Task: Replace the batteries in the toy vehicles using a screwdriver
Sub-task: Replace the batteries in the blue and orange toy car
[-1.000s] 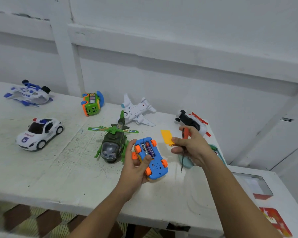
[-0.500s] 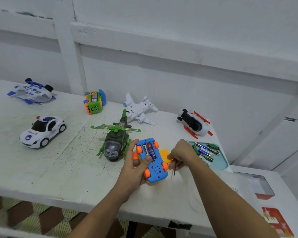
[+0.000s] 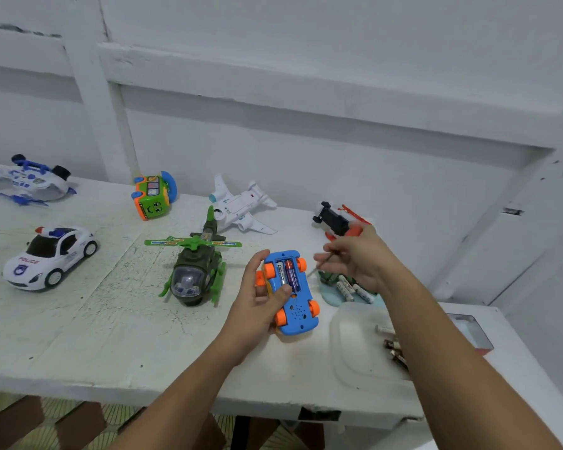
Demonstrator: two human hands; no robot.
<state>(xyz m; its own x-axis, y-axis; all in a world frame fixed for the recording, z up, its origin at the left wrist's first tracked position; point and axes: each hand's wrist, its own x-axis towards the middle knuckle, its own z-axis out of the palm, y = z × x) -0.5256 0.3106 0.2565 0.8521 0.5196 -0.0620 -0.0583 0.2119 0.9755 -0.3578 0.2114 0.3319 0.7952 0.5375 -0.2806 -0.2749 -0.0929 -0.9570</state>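
My left hand (image 3: 257,306) grips a blue toy car (image 3: 298,315) with orange wheels, turned belly up just above the white table (image 3: 78,336). Its battery bay is uncovered and shows two batteries (image 3: 288,271) side by side, with my thumb near their lower ends. To the right of the car, my right hand (image 3: 364,258) holds a screwdriver (image 3: 322,264) with a red handle. Its thin shaft slants down to the left and stops short of the car. Below that hand, a teal tray (image 3: 330,298) holds several batteries (image 3: 351,289).
A clear tray (image 3: 351,345) with a few dark batteries (image 3: 392,345) lies at the near right. Other toys stand around: green helicopter (image 3: 194,267), police car (image 3: 49,256), green bus (image 3: 152,196), white plane (image 3: 241,206), blue-white craft (image 3: 30,181), black-and-red toy (image 3: 333,219).
My right hand dipped to the car's side by the yellow cover, then rose up and to the right with the screwdriver. The yellow cover is out of sight now. My left hand kept the car.
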